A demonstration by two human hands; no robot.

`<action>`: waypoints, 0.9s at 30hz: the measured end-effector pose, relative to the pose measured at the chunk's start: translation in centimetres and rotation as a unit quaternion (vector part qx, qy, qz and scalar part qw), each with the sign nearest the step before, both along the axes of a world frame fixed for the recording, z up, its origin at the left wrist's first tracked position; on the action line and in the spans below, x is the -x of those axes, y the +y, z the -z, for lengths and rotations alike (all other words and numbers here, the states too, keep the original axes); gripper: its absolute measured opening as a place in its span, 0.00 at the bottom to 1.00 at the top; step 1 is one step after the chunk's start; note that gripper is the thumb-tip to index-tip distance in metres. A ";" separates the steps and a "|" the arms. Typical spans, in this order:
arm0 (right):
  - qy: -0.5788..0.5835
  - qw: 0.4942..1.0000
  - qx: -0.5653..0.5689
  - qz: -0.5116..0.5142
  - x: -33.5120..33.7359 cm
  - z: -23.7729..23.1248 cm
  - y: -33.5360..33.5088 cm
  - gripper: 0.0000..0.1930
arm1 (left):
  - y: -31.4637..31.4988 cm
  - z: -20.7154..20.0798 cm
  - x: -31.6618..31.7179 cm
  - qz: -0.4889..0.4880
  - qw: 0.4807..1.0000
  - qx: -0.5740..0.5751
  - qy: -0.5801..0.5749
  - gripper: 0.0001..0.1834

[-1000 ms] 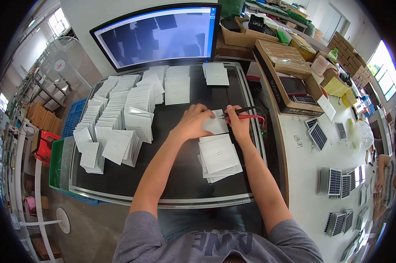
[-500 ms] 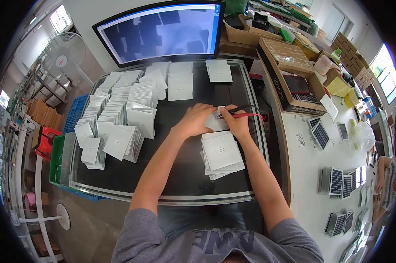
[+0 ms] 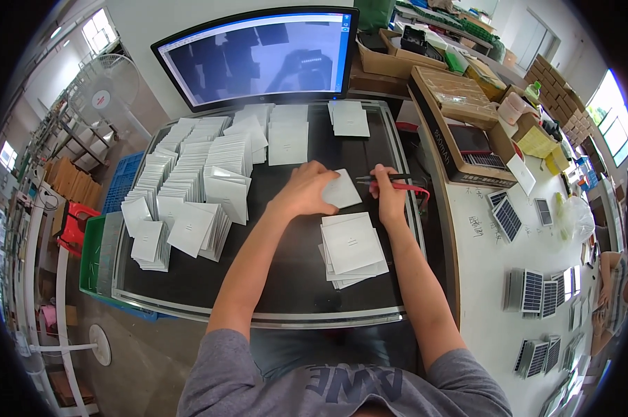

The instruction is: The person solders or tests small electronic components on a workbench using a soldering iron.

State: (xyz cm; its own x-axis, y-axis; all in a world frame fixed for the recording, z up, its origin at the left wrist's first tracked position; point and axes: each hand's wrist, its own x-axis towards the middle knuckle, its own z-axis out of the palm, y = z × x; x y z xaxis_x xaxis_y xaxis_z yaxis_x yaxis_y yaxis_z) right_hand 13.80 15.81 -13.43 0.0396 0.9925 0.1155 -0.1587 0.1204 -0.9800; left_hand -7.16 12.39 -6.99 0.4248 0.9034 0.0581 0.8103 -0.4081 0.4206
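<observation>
My left hand (image 3: 303,191) is closed on the left edge of a white square panel (image 3: 344,189), thumb at the near corner and fingers at the far side. Whether that panel rests on the dark tabletop (image 3: 276,257) or is slightly raised, I cannot tell. Just right of it, my right hand (image 3: 390,201) grips a pair of test probes (image 3: 401,185), one black and one red. Their tips point left toward the panel but stand apart from it. Nearer me lies a loose stack of similar white panels (image 3: 352,243).
Long leaning rows of white panels (image 3: 220,156) fill the table's left side. A small pile (image 3: 350,119) sits at the far right, beneath a monitor (image 3: 258,59). On the right-hand bench are an open carton (image 3: 467,132) and dark solar panels (image 3: 507,214). Another person's arm (image 3: 604,288) shows there.
My right hand has drawn the probes back to the right, off the white panel. The left hand still holds the panel, now turned and tilted a little.
</observation>
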 end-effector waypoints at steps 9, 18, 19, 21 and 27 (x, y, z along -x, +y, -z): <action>0.064 0.998 -0.001 0.015 -0.4 0.0 0.4 0.15 | -4.7 -3.5 -2.2 0.102 0.984 0.137 0.047 0.44; 0.069 0.998 -0.009 -0.005 -0.3 0.2 0.4 0.15 | 4.4 5.9 3.8 -0.255 0.932 -0.204 0.160 0.46; 0.079 0.997 -0.006 0.002 -0.3 0.5 0.5 0.16 | 3.7 5.5 2.4 -0.239 0.939 -0.170 0.180 0.45; 0.068 0.998 -0.001 0.002 -0.3 0.1 0.2 0.16 | 1.7 4.8 0.5 -0.204 0.943 -0.151 0.213 0.39; 0.022 0.999 -0.014 -0.043 -0.2 -0.4 -0.5 0.15 | 0.1 0.5 -1.6 -0.135 0.973 -0.014 0.185 0.27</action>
State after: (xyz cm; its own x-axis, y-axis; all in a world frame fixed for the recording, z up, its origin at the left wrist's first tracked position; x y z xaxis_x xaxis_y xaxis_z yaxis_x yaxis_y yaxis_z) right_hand 14.00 15.30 -13.03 -0.0399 0.9887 0.1443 -0.2123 0.1327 -0.9682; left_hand -5.59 12.52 -7.49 0.1676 0.9854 -0.0283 0.9836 -0.1653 0.0716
